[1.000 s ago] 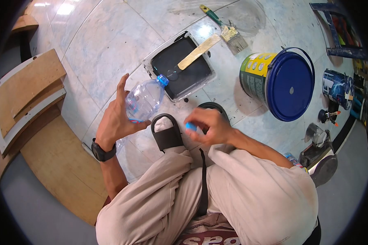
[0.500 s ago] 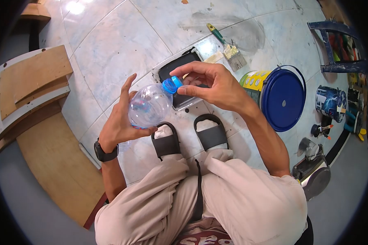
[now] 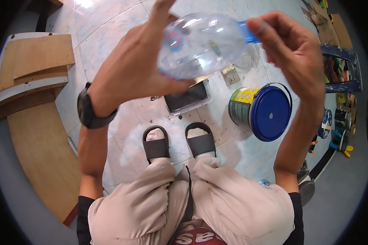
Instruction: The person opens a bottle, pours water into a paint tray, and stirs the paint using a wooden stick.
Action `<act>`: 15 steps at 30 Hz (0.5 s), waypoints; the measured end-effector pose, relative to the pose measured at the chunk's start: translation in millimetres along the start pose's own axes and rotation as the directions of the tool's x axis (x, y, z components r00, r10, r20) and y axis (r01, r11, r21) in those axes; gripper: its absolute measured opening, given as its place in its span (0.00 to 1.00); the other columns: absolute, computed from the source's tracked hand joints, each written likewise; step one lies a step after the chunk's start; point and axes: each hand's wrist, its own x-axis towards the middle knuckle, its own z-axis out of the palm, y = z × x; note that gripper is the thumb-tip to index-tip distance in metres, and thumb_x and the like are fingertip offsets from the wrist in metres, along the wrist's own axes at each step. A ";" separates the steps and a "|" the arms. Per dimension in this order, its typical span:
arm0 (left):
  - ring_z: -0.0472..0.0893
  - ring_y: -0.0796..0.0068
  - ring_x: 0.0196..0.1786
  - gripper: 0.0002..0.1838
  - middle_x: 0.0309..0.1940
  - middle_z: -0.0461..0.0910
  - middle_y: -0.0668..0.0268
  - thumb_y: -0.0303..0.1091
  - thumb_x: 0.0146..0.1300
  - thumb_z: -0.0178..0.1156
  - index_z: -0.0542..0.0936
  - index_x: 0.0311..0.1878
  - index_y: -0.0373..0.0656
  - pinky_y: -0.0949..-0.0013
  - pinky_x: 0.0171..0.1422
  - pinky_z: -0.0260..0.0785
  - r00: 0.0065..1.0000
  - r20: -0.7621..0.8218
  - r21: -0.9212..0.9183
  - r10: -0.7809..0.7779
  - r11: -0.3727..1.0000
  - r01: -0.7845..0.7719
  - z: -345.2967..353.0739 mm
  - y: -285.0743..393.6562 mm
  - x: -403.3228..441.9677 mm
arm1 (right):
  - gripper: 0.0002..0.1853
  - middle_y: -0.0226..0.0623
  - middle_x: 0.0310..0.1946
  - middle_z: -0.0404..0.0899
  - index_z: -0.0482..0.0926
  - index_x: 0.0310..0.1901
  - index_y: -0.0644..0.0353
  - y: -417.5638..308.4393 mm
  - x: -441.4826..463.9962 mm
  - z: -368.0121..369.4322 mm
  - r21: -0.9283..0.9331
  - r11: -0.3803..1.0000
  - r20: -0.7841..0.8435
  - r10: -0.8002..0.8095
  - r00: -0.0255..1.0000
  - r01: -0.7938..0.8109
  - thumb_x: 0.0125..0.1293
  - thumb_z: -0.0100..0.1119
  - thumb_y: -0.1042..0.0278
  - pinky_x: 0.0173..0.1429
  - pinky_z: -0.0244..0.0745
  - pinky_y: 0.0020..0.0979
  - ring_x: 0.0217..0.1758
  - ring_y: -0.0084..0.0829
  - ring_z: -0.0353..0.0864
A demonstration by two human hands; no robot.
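The clear plastic bottle (image 3: 202,47) lies nearly sideways in the air at the upper centre of the frame, above the tray (image 3: 191,107) of dark material and the lidded bucket (image 3: 261,112) on the floor. The left hand (image 3: 135,67) cups its wide end, thumb underneath and fingers spread around the curve; the right hand (image 3: 296,53) has its fingers closed in a pinch at the blue cap (image 3: 250,32), at the narrow end. No liquid level shows through the wall, so the bottle is probably light. That wall looks thin and likely dents under a hard squeeze, and the smooth plastic could slip or turn in a loose palm. The body suits a broad, gentle hold, while the cap and neck, likely the stiffest part, should take a firm pinch.
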 end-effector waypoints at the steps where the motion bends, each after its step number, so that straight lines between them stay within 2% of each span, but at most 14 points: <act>1: 0.84 0.44 0.60 0.66 0.59 0.82 0.40 0.37 0.50 0.82 0.46 0.85 0.40 0.51 0.70 0.75 0.997 -0.029 0.074 0.074 0.995 -0.071 -1.3 13.4 12.0 | 0.23 0.17 0.22 0.70 0.88 0.54 0.57 10.4 -1.9 -16.9 -0.187 0.982 -0.051 -0.014 0.999 0.004 0.76 0.65 0.43 0.25 0.57 0.20 0.23 0.10 0.64; 2: 0.84 0.41 0.60 0.66 0.57 0.82 0.37 0.37 0.51 0.81 0.44 0.85 0.38 0.49 0.70 0.75 0.988 -0.058 0.114 0.141 0.984 -0.134 5.6 13.3 23.1 | 0.23 0.17 0.22 0.70 0.88 0.54 0.57 14.5 -5.3 -27.8 -0.191 0.981 -0.042 -0.020 0.999 0.011 0.76 0.65 0.43 0.25 0.57 0.20 0.23 0.10 0.64; 4: 0.83 0.34 0.62 0.67 0.54 0.82 0.31 0.36 0.52 0.80 0.40 0.85 0.36 0.46 0.71 0.76 0.955 -0.116 0.205 0.274 0.947 -0.247 19.4 13.2 45.3 | 0.30 0.18 0.22 0.70 0.86 0.61 0.53 13.5 -12.3 -41.0 -0.313 0.949 -0.222 -0.043 0.974 -0.029 0.75 0.61 0.35 0.25 0.57 0.20 0.22 0.10 0.64; 5: 0.85 0.37 0.56 0.68 0.49 0.83 0.33 0.34 0.50 0.80 0.41 0.84 0.35 0.46 0.68 0.77 0.883 -0.232 0.265 0.408 0.900 -0.347 30.8 7.8 57.8 | 0.32 0.18 0.21 0.70 0.85 0.64 0.52 10.5 -15.3 -45.8 -0.356 0.933 -0.280 -0.053 0.959 -0.053 0.75 0.59 0.32 0.25 0.57 0.20 0.22 0.10 0.64; 6: 0.85 0.40 0.51 0.70 0.47 0.83 0.36 0.33 0.48 0.82 0.40 0.85 0.35 0.46 0.66 0.78 0.907 -0.229 0.255 0.354 0.921 -0.295 34.5 15.1 61.8 | 0.35 0.19 0.21 0.70 0.84 0.67 0.50 7.5 -18.3 -50.6 -0.394 0.915 -0.337 -0.062 0.940 -0.081 0.75 0.57 0.29 0.25 0.57 0.20 0.21 0.09 0.64; 7: 0.84 0.43 0.47 0.72 0.45 0.83 0.38 0.33 0.46 0.83 0.39 0.85 0.34 0.46 0.64 0.79 0.928 -0.225 0.247 0.297 0.939 -0.241 38.2 22.4 65.8 | 0.34 0.20 0.22 0.72 0.84 0.67 0.51 5.8 -21.7 -60.2 -0.450 0.892 -0.391 -0.145 0.909 -0.051 0.75 0.58 0.31 0.25 0.57 0.19 0.22 0.09 0.65; 8: 0.84 0.46 0.42 0.74 0.43 0.83 0.40 0.33 0.44 0.84 0.39 0.85 0.34 0.46 0.62 0.79 0.946 -0.220 0.240 0.240 0.953 -0.186 42.0 29.6 69.8 | 0.33 0.21 0.24 0.75 0.84 0.66 0.52 -5.5 -23.9 -59.9 -0.449 0.892 -0.420 -0.154 0.895 -0.057 0.76 0.59 0.33 0.26 0.58 0.18 0.23 0.09 0.66; 9: 0.82 0.49 0.42 0.75 0.45 0.82 0.42 0.36 0.45 0.85 0.37 0.85 0.34 0.46 0.62 0.79 0.891 -0.270 0.175 0.365 0.929 -0.327 47.7 30.7 75.9 | 0.31 0.22 0.26 0.77 0.85 0.66 0.53 -16.7 -26.1 -59.6 -0.448 0.892 -0.448 -0.164 0.879 -0.062 0.76 0.60 0.35 0.27 0.59 0.17 0.23 0.09 0.67; 10: 0.82 0.47 0.47 0.76 0.52 0.79 0.40 0.41 0.46 0.85 0.36 0.85 0.34 0.45 0.64 0.79 0.866 -0.280 0.157 0.415 0.909 -0.385 53.8 27.4 78.2 | 0.30 0.23 0.27 0.79 0.85 0.65 0.54 -28.0 -28.2 -59.3 -0.446 0.893 -0.476 -0.173 0.862 -0.067 0.76 0.61 0.37 0.28 0.60 0.16 0.24 0.08 0.68; 11: 0.81 0.45 0.52 0.77 0.58 0.76 0.38 0.47 0.48 0.84 0.34 0.85 0.34 0.44 0.65 0.78 0.837 -0.289 0.139 0.464 0.886 -0.443 59.9 24.2 80.5 | 0.28 0.24 0.31 0.82 0.85 0.64 0.57 -24.4 -32.6 -79.2 -0.527 0.845 -0.498 -0.224 0.838 -0.087 0.77 0.62 0.41 0.31 0.63 0.15 0.27 0.08 0.71; 12: 0.80 0.43 0.57 0.78 0.65 0.74 0.36 0.52 0.49 0.84 0.33 0.85 0.35 0.43 0.67 0.77 0.807 -0.297 0.124 0.511 0.858 -0.498 65.8 21.3 82.8 | 0.24 0.25 0.38 0.86 0.86 0.63 0.59 -24.7 -33.6 -83.4 -0.589 0.807 -0.507 -0.330 0.796 -0.041 0.78 0.63 0.48 0.34 0.66 0.14 0.31 0.10 0.76; 13: 0.77 0.39 0.63 0.77 0.72 0.66 0.35 0.56 0.51 0.81 0.32 0.85 0.35 0.40 0.71 0.74 0.711 -0.411 0.209 0.571 0.818 -0.536 70.5 16.3 80.4 | 0.20 0.26 0.45 0.89 0.86 0.61 0.61 -24.9 -34.7 -87.5 -0.652 0.759 -0.510 -0.431 0.744 -0.007 0.79 0.64 0.55 0.38 0.70 0.13 0.36 0.11 0.81; 14: 0.76 0.41 0.65 0.73 0.72 0.65 0.38 0.55 0.53 0.80 0.36 0.85 0.36 0.42 0.72 0.72 0.700 -0.431 0.224 0.569 0.819 -0.528 70.8 8.7 75.6 | 0.20 0.26 0.45 0.89 0.86 0.61 0.61 -21.5 -39.4 -94.4 -0.660 0.751 -0.501 -0.439 0.746 -0.001 0.79 0.64 0.55 0.38 0.70 0.13 0.36 0.11 0.81; 15: 0.74 0.44 0.66 0.69 0.72 0.64 0.41 0.54 0.54 0.79 0.39 0.84 0.37 0.43 0.72 0.71 0.762 -0.423 0.211 0.490 0.871 -0.444 66.9 0.4 66.3 | 0.18 0.27 0.47 0.89 0.87 0.60 0.61 -16.5 -46.2 -103.9 -0.621 0.781 -0.545 -0.364 0.755 -0.072 0.79 0.64 0.57 0.40 0.71 0.14 0.40 0.12 0.82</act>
